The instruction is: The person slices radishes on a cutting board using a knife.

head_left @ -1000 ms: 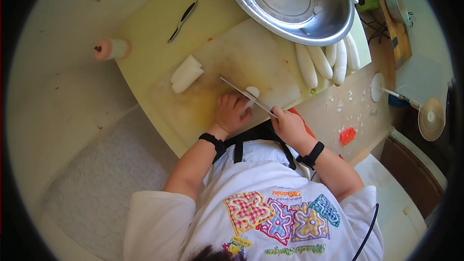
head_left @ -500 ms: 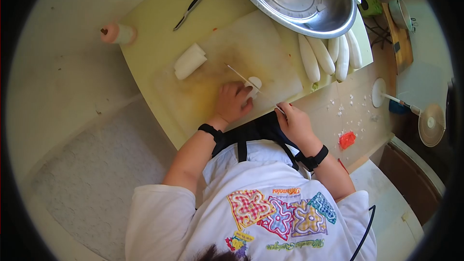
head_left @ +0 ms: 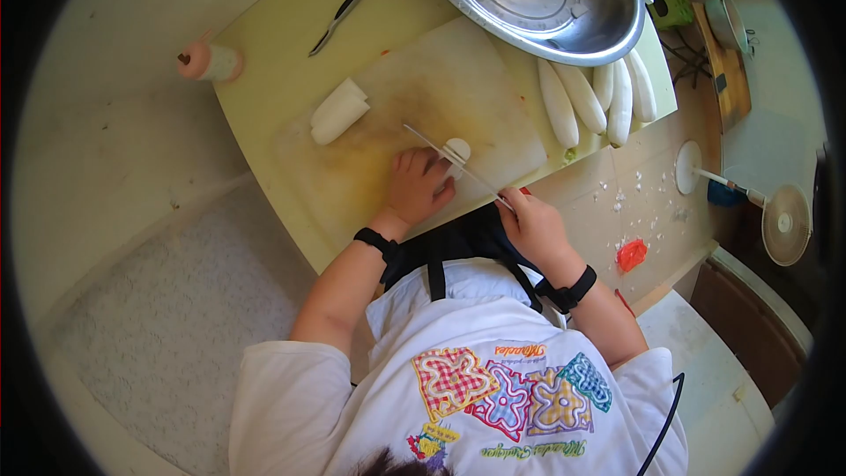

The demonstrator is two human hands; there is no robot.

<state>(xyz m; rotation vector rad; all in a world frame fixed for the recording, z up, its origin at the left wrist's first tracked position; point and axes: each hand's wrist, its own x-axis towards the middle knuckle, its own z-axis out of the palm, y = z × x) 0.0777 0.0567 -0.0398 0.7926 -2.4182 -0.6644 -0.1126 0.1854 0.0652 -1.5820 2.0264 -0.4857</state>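
My right hand [head_left: 535,227] is closed round the handle of a kitchen knife [head_left: 480,181], whose blade points up and left across the cutting board [head_left: 476,62]. My left hand [head_left: 416,183] bends its fingers against a short piece of white vegetable [head_left: 456,171], like daikon, and steadies it close to the blade. On the blade's far side, a round white slice [head_left: 456,149] lies against it. Farther up the board rest longer cut pieces of the white vegetable [head_left: 339,112], side by side. My left fingertips are partly hidden behind the piece.
A large steel basin [head_left: 608,51] holding white pieces stands at the table's far side. Several whole white vegetables [head_left: 558,106] lie beside it. A black-and-silver peeler-like tool [head_left: 337,20] and a pink bottle [head_left: 210,62] are at left. A fan [head_left: 784,224] stands right.
The blade's tip has shifted slightly left and down, and the blade now sits between the round slice and the held piece. Both hands stay nearly in place; the whole view has shifted slightly.
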